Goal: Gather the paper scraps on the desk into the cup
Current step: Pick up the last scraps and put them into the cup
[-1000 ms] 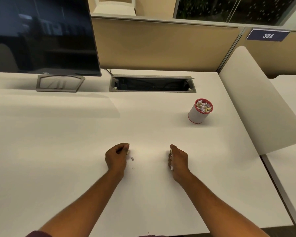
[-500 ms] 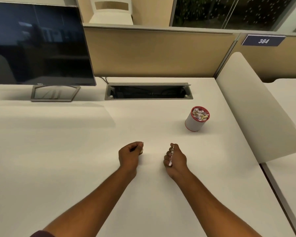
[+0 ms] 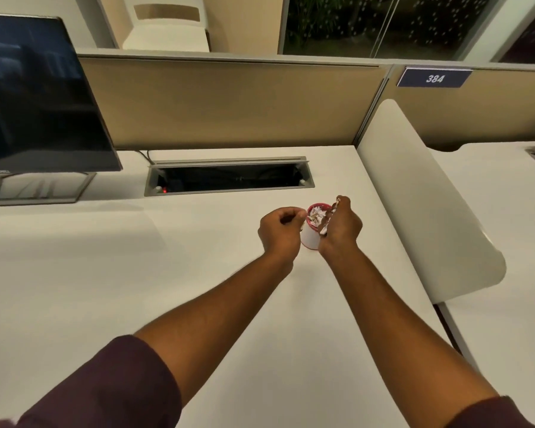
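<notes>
Both my forearms reach forward across the table (image 3: 74, 288), converging on the cup (image 3: 311, 239), which stands toward the table's far right area, just in front of the cable slot (image 3: 229, 177) along the far edge. My left hand (image 3: 280, 231) sits at the cup's left side, knuckles up, fingers curled into a loose fist with the fingertips at the red rim. My right hand (image 3: 342, 227) is at the cup's right side, raised a little above the rim and turned on its edge, covering part of the cup's wall.

The cup is white with a red rim, upright, and filled with paper scraps (image 3: 315, 216) up to near its top.

My right grip is closed narrowly on scraps; pale bits show along the fingers over the rim. My left grip is curled tight, with a small pale piece at the fingertips beside the rim, though I cannot tell clearly how much it holds.

The monitor (image 3: 37, 97) stands at the table's far left corner, and a curved white divider (image 3: 420, 205) runs along the right edge.
</notes>
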### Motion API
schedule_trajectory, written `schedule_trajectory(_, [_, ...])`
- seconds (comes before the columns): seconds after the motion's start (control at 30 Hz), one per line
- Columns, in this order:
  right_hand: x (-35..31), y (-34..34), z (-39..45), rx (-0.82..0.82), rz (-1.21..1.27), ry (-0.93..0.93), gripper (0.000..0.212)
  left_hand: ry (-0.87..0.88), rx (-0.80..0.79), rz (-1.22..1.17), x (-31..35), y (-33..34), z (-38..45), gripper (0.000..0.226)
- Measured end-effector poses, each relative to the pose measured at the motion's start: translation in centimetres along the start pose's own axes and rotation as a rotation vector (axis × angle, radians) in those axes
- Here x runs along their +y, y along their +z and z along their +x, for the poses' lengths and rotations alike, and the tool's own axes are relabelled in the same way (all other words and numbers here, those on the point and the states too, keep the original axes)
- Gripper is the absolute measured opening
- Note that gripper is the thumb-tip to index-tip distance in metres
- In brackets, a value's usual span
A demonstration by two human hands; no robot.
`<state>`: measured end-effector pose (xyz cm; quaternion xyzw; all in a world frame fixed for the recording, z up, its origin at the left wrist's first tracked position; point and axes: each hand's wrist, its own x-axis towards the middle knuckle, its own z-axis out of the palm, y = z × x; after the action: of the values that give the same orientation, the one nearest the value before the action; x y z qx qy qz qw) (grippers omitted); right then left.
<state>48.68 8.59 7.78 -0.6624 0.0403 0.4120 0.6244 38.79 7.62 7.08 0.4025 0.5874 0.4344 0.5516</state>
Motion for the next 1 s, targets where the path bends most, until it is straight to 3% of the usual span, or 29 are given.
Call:
schedule_trajectory(0.1, [-1.6,-0.1,2.8,0.06,-0.019,-0.099,0.024,-0.015,0.031,0.005,0.0,2.7,1.4,0.011])
schedule_trajectory(0.23, [-2.0,0.3,5.9,0.119,-0.171,-0.394,0.038,0.031,0.033,0.089,-0.2,5.7,3.0,0.008])
schedule_trajectory(0.53, [1.5,0.1,8.4,0.018,-0.669,-0.985,0.039,0.304,-0.053,0.371,-1.9,7.3,4.9,0.013])
schedule_trajectory(0.73, [2.7,-0.7,9.1,-0.034,-0.783,-1.192,0.041,0.42,-0.101,0.425,-2.5,6.5,4.3,0.022])
schedule_trajectory(0.93, [3.6,-1.5,9.6,-0.101,-0.786,-1.219,0.025,0.496,-0.139,0.502,-2.3,5.7,4.1,0.029])
schedule_trajectory(1.0, [3.7,-1.8,9.8,-0.137,-0.826,-1.208,0.035,0.507,-0.174,0.515,-2.3,5.4,3.9,0.027])
